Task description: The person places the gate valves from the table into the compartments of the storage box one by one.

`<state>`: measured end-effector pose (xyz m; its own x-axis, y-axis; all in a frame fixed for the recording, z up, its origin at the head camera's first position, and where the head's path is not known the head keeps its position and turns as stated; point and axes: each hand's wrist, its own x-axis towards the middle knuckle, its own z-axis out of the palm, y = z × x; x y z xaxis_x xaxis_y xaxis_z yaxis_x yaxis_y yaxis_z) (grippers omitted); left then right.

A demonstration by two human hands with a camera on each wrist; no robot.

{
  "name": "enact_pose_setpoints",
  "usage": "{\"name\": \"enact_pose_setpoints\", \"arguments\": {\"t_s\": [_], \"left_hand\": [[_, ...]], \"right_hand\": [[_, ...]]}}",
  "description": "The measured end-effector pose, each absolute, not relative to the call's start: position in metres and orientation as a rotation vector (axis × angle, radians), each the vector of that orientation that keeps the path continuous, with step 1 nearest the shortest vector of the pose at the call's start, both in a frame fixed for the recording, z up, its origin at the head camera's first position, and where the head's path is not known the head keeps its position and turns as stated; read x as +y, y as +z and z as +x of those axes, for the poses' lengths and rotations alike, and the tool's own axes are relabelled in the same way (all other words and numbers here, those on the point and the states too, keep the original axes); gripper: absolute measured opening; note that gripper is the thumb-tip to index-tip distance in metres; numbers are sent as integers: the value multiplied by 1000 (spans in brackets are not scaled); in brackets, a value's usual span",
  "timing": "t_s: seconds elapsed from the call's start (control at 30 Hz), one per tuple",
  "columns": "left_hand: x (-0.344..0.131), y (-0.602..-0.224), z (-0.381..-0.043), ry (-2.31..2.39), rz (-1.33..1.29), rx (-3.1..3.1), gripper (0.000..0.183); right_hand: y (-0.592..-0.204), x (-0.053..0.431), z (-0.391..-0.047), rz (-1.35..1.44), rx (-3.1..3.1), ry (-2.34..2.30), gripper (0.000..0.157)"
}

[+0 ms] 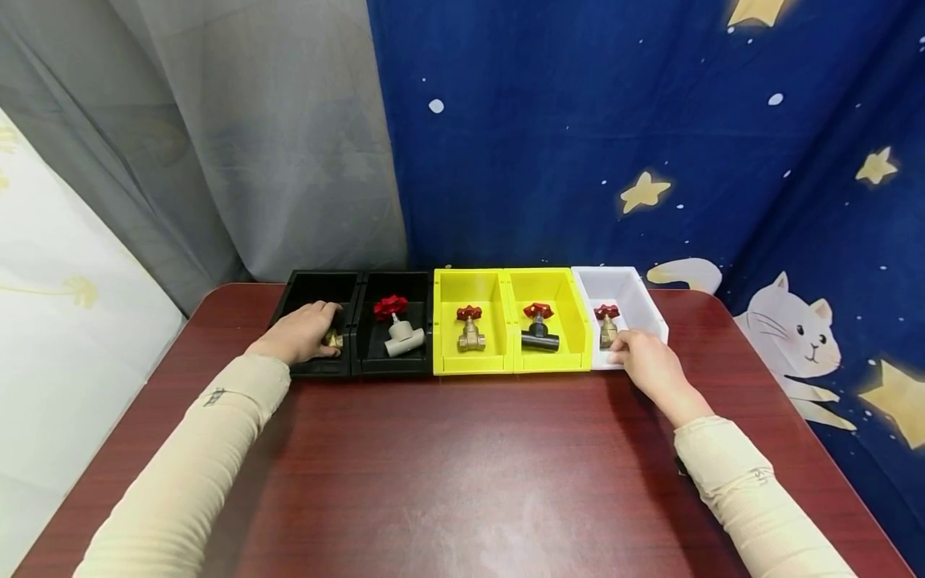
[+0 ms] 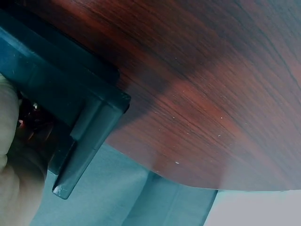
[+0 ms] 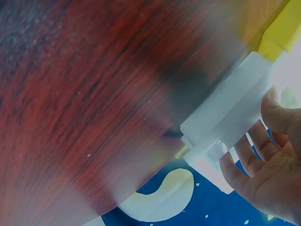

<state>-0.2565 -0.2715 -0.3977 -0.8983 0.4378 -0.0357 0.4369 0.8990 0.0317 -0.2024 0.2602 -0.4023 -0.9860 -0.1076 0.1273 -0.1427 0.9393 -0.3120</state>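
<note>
My left hand (image 1: 299, 333) reaches into the leftmost black bin (image 1: 287, 295). Its fingers and thumb close round a brass valve (image 1: 333, 339), mostly hidden; a reddish glint shows beside the hand (image 2: 21, 183) in the left wrist view. At the far right, my right hand (image 1: 650, 365) is over the front of the white bin (image 1: 643, 301). Thumb and forefinger pinch the lower right end of a brass gate valve (image 1: 607, 329) with a red handwheel, which stands upright. In the right wrist view the other fingers of that hand (image 3: 268, 160) are loosely bent beside the bin wall.
Between the hands, a second black bin (image 1: 368, 281) holds a grey plastic valve (image 1: 405, 339). Two yellow bins (image 1: 448, 281) hold a brass gate valve (image 1: 471, 333) and a black-bodied valve (image 1: 539, 337). The bins stand side by side on the brown table (image 1: 462, 466), before curtains (image 1: 520, 160).
</note>
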Motion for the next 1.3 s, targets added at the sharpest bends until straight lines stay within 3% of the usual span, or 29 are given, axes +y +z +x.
{"name": "enact_pose_setpoints", "arguments": {"t_s": [0.77, 1.3], "left_hand": [[-269, -391, -249, 149, 581, 3016, 66], [-259, -379, -213, 293, 398, 3239, 38]], "right_hand": [[-401, 261, -203, 198, -2994, 510, 5], [-400, 274, -196, 340, -2958, 616, 10]]}}
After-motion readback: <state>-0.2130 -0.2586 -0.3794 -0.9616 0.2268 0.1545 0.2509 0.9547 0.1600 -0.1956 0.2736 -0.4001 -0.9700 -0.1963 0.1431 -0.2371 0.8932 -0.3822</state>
